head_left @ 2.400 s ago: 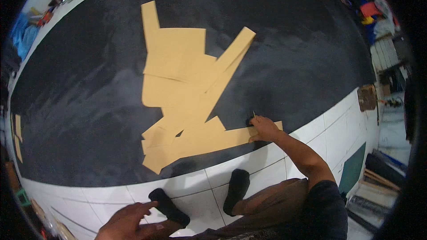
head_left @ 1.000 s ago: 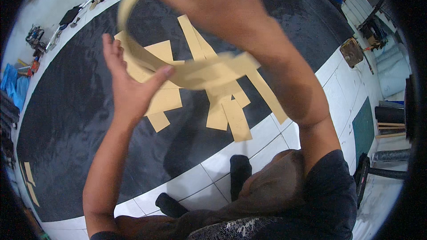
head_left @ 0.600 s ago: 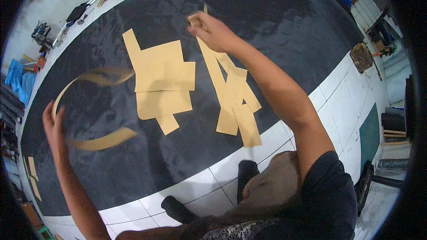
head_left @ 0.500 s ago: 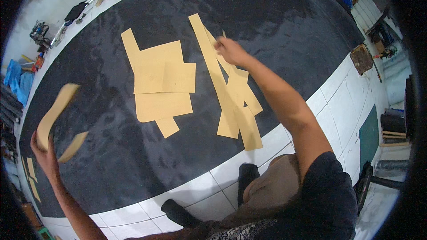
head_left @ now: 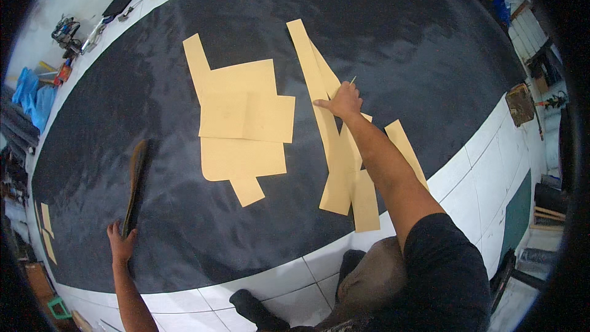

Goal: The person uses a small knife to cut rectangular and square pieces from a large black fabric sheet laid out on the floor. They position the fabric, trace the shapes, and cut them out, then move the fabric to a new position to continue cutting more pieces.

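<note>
My left hand [head_left: 123, 243] grips the lower end of a long cardboard strip [head_left: 137, 163], seen almost edge-on and shaded brown, above the black sheet [head_left: 166, 227]. My right hand [head_left: 345, 103] is over a group of overlapping tan card strips [head_left: 334, 154], its thumb reaching onto the longest one. A thin pale pointed stick [head_left: 353, 80], perhaps a pen, pokes out of its curled fingers. Between my hands lie overlapping tan card pieces [head_left: 246, 117], broad panels with narrower ends showing. Another tan strip [head_left: 407, 154] lies partly behind my right forearm.
Small tan strips [head_left: 47, 224] lie at the sheet's far left edge. White floor tiles [head_left: 276, 298] border the sheet, with my dark-covered feet on the near side. Tools, a blue plastic bag [head_left: 34, 98] and a brown block [head_left: 520, 104] line the surroundings.
My left hand has lowered and moved right with its strip, which has turned edge-on. My right hand has come nearer, over the strips. A separate strip now shows beside my right forearm.
</note>
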Tool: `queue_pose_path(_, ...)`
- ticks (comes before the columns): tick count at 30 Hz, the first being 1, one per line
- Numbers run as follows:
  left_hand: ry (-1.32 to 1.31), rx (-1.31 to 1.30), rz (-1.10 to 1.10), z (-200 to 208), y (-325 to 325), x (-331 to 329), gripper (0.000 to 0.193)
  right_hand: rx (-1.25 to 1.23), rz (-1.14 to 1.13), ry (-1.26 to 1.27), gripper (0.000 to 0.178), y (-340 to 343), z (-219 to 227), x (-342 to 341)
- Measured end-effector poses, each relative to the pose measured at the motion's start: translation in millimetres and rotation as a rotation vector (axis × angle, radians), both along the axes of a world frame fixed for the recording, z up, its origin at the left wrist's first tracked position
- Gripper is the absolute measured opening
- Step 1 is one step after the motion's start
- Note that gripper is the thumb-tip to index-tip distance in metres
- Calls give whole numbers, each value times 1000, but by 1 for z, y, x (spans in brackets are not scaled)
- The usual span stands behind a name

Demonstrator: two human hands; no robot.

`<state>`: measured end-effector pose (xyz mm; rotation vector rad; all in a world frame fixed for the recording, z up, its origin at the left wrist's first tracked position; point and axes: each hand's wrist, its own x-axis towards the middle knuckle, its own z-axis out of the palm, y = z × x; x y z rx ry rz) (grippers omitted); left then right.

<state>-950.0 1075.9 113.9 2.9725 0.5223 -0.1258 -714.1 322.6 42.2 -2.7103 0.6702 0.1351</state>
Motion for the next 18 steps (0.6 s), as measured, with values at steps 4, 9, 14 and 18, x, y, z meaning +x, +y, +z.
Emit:
queue_pose_path(4,-19,-32,-152,5,-86,28,51,8,-127,41,116,-19,-9,15)
queue_pose_path(9,6,-255,-157,17,-146,54,45,123,-184,62,103,-61,-35,32)
queue_pose_path(14,61,-419,-133,20,-184,75,43,291,-121,149,70,-69,-27,21)
queue_pose_path(18,73,-570,-181,16,-227,96,43,236,67,-279,43,-102,-34,24)
